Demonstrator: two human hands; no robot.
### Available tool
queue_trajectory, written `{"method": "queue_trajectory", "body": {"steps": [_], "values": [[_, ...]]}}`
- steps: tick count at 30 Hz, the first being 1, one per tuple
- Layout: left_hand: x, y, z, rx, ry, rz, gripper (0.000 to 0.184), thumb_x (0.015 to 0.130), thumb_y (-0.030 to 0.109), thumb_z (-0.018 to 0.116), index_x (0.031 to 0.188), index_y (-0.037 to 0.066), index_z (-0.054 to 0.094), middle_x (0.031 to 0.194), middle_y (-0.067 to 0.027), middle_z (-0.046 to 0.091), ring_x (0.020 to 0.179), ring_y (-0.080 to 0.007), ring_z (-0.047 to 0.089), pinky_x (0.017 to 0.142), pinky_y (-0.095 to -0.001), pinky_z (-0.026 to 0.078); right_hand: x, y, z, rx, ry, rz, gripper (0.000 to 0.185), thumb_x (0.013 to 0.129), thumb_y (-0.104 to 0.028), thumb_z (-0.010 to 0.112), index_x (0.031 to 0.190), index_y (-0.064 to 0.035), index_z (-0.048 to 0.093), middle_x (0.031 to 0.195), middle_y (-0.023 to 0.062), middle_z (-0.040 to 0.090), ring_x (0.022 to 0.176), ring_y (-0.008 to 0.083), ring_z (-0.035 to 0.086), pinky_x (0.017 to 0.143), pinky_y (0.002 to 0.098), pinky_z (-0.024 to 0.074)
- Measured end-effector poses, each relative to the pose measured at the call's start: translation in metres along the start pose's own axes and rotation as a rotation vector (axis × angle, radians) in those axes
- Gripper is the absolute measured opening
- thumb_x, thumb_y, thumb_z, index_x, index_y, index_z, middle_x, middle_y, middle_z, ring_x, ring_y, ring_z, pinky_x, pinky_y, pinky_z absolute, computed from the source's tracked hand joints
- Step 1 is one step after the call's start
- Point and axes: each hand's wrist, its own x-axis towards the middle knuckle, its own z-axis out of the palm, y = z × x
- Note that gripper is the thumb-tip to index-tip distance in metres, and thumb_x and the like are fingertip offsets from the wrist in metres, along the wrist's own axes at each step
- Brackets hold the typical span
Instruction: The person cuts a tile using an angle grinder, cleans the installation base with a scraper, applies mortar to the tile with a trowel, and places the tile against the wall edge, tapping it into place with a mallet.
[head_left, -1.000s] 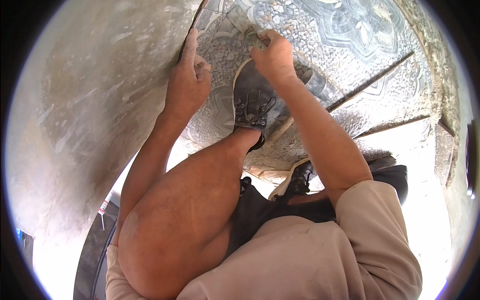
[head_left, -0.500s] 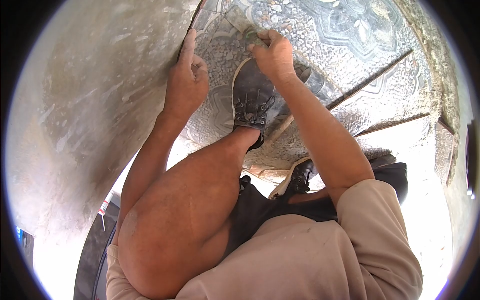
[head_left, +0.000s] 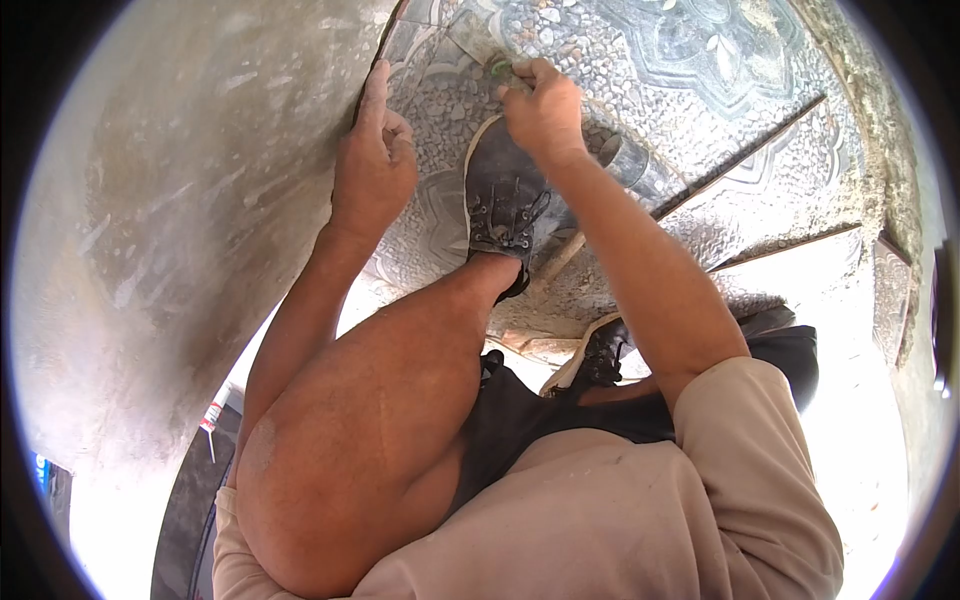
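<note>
In the head view, my right hand (head_left: 545, 108) pinches the greenish handle of a putty knife (head_left: 478, 40). Its flat, dusty blade lies against the pebble-patterned floor tile (head_left: 590, 35), pointing to the upper left. My left hand (head_left: 375, 155) rests by the seam where the tile meets the wall (head_left: 190, 150). Its index finger is stretched along that seam, while the other fingers curl loosely with nothing visible in them. Below my right hand is my black lace-up shoe (head_left: 505, 185), planted on the tile.
A wooden handle (head_left: 558, 262) lies beside the shoe, partly hidden by my right forearm. Dark gaps (head_left: 745, 158) separate the tiles on the right. My other shoe (head_left: 598, 358) stands lower down. A white tube with a nozzle (head_left: 210, 418) is at the lower left.
My right hand and the putty knife have shifted very slightly. The left hand stays almost still at the seam.
</note>
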Motion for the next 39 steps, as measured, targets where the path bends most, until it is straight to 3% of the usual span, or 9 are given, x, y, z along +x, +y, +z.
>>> {"method": "queue_trajectory", "body": {"steps": [4,7,16,19,24,28,30,34,39], "values": [[0.0,-0.001,-0.001,0.003,-0.002,-0.005,0.084,0.085,-0.006,0.05,0.164,0.01,0.026,0.092,-0.0081,0.063,0.083,-0.016,0.06,0.078,-0.0293,0.052,-0.008,-0.012,0.001,-0.114,-0.001,0.03,0.035,0.088,-0.014,0.072,0.118,0.0029,0.068,0.101,0.0277,0.073,0.101,0.0432,0.071,0.093,0.0452,0.0547],[0.0,-0.002,-0.002,-0.028,-0.007,0.018,0.084,0.085,-0.007,0.049,0.164,0.01,0.026,0.091,-0.0075,0.063,0.083,-0.0159,0.059,0.078,-0.0291,0.052,0.0,0.003,0.003,0.017,0.034,-0.02,0.035,0.088,-0.014,0.073,0.117,0.0034,0.068,0.104,0.0271,0.073,0.103,0.0414,0.071,0.093,0.0439,0.0545],[-0.001,-0.004,0.003,-0.018,0.026,0.042,0.081,0.085,-0.008,0.049,0.163,0.008,0.029,0.09,-0.0069,0.063,0.083,-0.0158,0.06,0.08,-0.031,0.053,0.013,0.02,0.008,0.276,-0.043,0.122,0.038,0.085,-0.013,0.078,0.117,0.0051,0.069,0.111,0.0235,0.074,0.106,0.0337,0.071,0.095,0.0392,0.0539],[-0.001,-0.002,0.011,0.035,0.029,0.071,0.077,0.088,-0.007,0.051,0.161,0.008,0.031,0.093,-0.0111,0.066,0.085,-0.0203,0.063,0.083,-0.0329,0.053,0.015,0.02,0.007,0.287,-0.053,0.143,0.038,0.085,-0.013,0.077,0.117,0.0057,0.069,0.109,0.0225,0.075,0.103,0.0314,0.072,0.094,0.0384,0.0546],[0.01,-0.022,0.049,0.198,-0.15,0.187,0.073,0.09,-0.006,0.052,0.16,0.009,0.033,0.099,-0.0222,0.068,0.094,-0.0388,0.067,0.087,-0.0442,0.053,0.014,0.017,0.004,0.363,-0.08,0.185,0.039,0.084,-0.013,0.078,0.117,0.0063,0.069,0.106,0.0217,0.076,0.101,0.0284,0.073,0.089,0.0368,0.0562],[0.034,-0.034,0.062,0.216,-0.151,0.205,0.074,0.089,-0.006,0.052,0.16,0.009,0.033,0.1,-0.025,0.068,0.095,-0.0423,0.067,0.085,-0.0485,0.051,0.015,0.015,0.003,0.313,-0.07,0.181,0.04,0.084,-0.013,0.078,0.117,0.0062,0.069,0.105,0.0213,0.076,0.098,0.0277,0.073,0.088,0.0359,0.0562],[0.048,-0.024,0.059,0.242,-0.298,0.009,0.077,0.088,-0.005,0.054,0.16,0.01,0.032,0.104,-0.0279,0.068,0.098,-0.0429,0.066,0.086,-0.0489,0.051,0.015,0.015,0.002,0.28,-0.077,0.183,0.039,0.084,-0.012,0.077,0.117,0.0062,0.069,0.105,0.0209,0.076,0.096,0.0274,0.073,0.088,0.036,0.0559],[0.059,-0.03,0.068,0.232,-0.203,0.062,0.076,0.087,-0.003,0.054,0.16,0.009,0.033,0.102,-0.0265,0.069,0.096,-0.0418,0.067,0.085,-0.0485,0.052,0.014,0.014,0.0,0.312,-0.087,0.21,0.038,0.084,-0.012,0.077,0.117,0.0057,0.069,0.105,0.0206,0.075,0.096,0.0274,0.072,0.087,0.0362,0.0557],[0.067,-0.024,0.07,0.192,-0.222,-0.058,0.07,0.086,0.002,0.055,0.155,0.007,0.042,0.09,-0.0224,0.07,0.088,-0.0397,0.068,0.081,-0.0479,0.052,0.017,0.021,0.005,0.358,-0.071,0.16,0.038,0.083,-0.012,0.078,0.116,0.0049,0.07,0.104,0.0202,0.075,0.096,0.0268,0.072,0.087,0.0357,0.0552]]}}
